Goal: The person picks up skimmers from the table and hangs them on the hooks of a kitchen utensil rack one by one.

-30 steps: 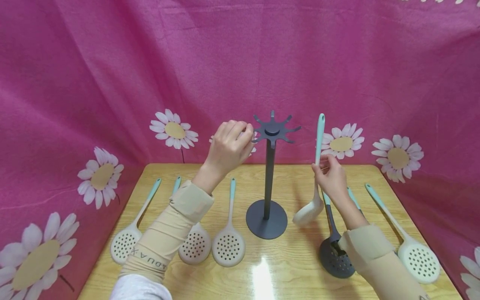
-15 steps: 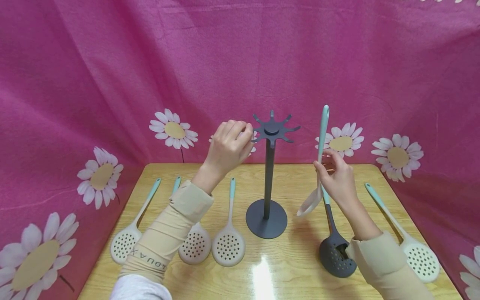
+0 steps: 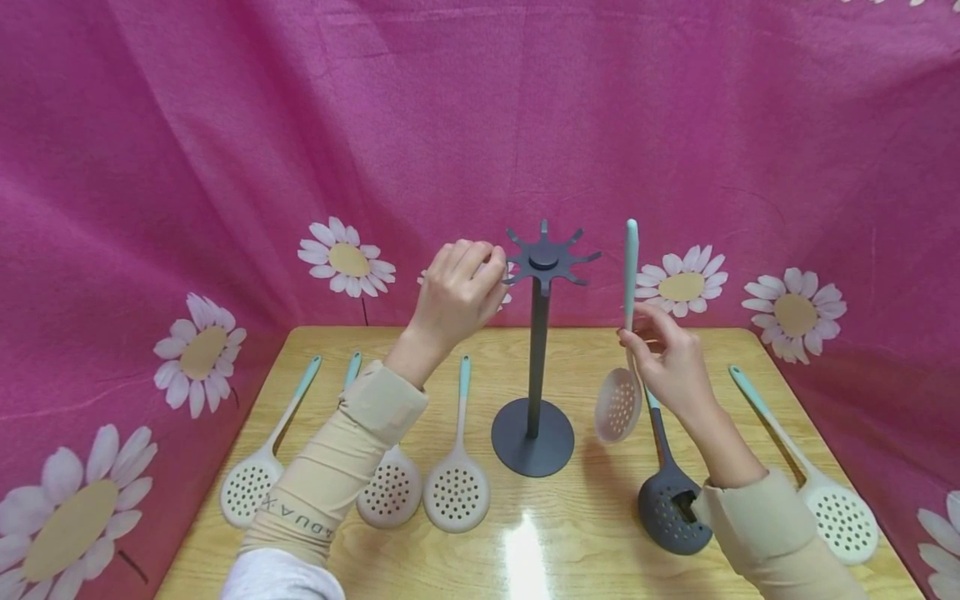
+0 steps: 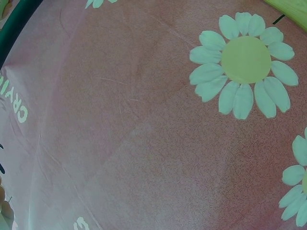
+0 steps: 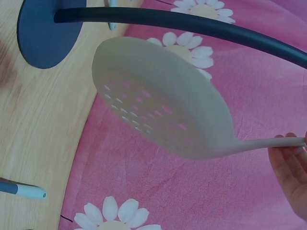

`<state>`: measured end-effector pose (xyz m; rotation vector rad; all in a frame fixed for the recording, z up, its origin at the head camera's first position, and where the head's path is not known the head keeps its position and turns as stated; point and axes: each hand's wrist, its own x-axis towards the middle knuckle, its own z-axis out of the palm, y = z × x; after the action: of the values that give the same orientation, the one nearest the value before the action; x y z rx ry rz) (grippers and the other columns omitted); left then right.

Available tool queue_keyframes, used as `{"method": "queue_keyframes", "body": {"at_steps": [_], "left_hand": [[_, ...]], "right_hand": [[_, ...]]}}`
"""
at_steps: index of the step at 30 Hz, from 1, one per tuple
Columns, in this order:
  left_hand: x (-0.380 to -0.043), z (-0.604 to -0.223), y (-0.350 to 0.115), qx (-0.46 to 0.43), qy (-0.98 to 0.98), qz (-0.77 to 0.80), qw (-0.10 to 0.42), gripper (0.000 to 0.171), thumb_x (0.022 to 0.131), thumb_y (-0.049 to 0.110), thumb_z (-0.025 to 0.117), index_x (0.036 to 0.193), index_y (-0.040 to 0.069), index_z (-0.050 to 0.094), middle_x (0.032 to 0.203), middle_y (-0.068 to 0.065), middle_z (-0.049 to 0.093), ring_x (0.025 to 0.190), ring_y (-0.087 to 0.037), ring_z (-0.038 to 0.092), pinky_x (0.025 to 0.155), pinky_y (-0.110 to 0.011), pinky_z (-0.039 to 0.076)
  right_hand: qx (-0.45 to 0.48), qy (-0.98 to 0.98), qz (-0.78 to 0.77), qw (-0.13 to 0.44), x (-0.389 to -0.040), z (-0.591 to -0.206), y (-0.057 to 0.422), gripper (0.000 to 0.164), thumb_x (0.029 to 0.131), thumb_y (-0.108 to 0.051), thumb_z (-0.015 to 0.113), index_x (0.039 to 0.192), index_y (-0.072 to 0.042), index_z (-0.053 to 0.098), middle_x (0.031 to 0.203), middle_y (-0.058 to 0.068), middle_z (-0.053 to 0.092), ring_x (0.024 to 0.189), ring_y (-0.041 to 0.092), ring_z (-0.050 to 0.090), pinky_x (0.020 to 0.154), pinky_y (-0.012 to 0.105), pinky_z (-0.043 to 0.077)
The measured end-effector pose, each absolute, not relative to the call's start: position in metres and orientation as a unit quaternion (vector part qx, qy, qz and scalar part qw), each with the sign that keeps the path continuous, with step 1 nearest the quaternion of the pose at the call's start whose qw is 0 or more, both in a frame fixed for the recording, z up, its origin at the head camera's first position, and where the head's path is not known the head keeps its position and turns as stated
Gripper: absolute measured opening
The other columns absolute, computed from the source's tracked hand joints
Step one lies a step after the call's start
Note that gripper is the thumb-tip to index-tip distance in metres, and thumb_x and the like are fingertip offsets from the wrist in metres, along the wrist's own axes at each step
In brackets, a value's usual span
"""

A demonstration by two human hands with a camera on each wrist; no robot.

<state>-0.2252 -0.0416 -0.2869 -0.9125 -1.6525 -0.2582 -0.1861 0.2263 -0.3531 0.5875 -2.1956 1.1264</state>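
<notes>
My right hand (image 3: 671, 354) pinches a cream skimmer (image 3: 618, 406) by its handle, just below the mint grip. The skimmer stands upright above the table, mint end on top, its holed bowl hanging right of a black utensil stand (image 3: 536, 358). Large in the right wrist view, the skimmer bowl (image 5: 163, 105) is tilted, with the stand's post behind it. My left hand (image 3: 465, 283) has curled fingers at the left side of the stand's hooked top, covering one of the hooks. The left wrist view shows mostly cloth, with a few fingertips (image 4: 4, 206) at its left edge.
On the wooden table (image 3: 555, 533) lie cream skimmers: one far left (image 3: 249, 490), two (image 3: 388, 490) (image 3: 456, 492) left of the stand, another (image 3: 840, 521) at the right. A dark skimmer (image 3: 663, 508) lies near my right sleeve. Pink daisy-patterned cloth (image 3: 450, 125) surrounds the table.
My right hand has shifted slightly right, then back left with the skimmer, whose bowl has turned so its holes show. The left hand and stand have stayed put.
</notes>
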Motion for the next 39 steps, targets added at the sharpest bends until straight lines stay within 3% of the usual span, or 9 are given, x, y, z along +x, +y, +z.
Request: {"method": "queue_keyframes", "body": {"at_steps": [8,25,32,39], "left_hand": [[-0.225,-0.287,-0.042,-0.39,-0.706,-0.108,0.581,0.01,0.078,0.003,0.058,0.086,-0.003,0.06,0.08,-0.013,0.058,0.071,-0.026,0.054,0.061,-0.033,0.044],[-0.227,-0.288,-0.041,-0.389,-0.702,-0.112,0.585,0.01,0.078,0.003,0.058,0.086,-0.003,0.06,0.079,-0.013,0.058,0.07,-0.026,0.053,0.059,-0.032,0.043],[-0.227,-0.288,-0.041,-0.389,-0.703,-0.113,0.584,0.01,0.078,0.003,0.058,0.085,-0.003,0.06,0.079,-0.013,0.058,0.07,-0.026,0.053,0.058,-0.032,0.043],[-0.227,-0.288,-0.04,-0.389,-0.703,-0.112,0.585,0.01,0.078,0.003,0.059,0.085,-0.003,0.06,0.079,-0.013,0.058,0.069,-0.025,0.053,0.058,-0.032,0.043]], "right_hand": [[0.244,-0.827,0.411,0.297,-0.184,-0.353,0.222,0.031,0.076,0.01,0.064,0.106,0.004,0.06,0.078,0.013,0.066,0.073,0.004,0.06,0.068,0.004,0.043],[0.279,-0.825,0.365,0.328,-0.183,-0.357,0.219,0.035,0.07,0.015,0.068,0.102,0.004,0.06,0.077,0.012,0.065,0.07,0.022,0.064,0.072,0.004,0.043],[0.272,-0.834,0.359,0.318,-0.184,-0.36,0.215,0.033,0.072,0.01,0.068,0.103,0.002,0.06,0.078,0.011,0.065,0.072,0.021,0.066,0.067,0.021,0.051],[0.279,-0.831,0.371,0.307,-0.184,-0.363,0.206,0.033,0.072,0.01,0.068,0.103,0.002,0.06,0.078,0.011,0.066,0.072,0.021,0.065,0.065,0.029,0.053]]}}
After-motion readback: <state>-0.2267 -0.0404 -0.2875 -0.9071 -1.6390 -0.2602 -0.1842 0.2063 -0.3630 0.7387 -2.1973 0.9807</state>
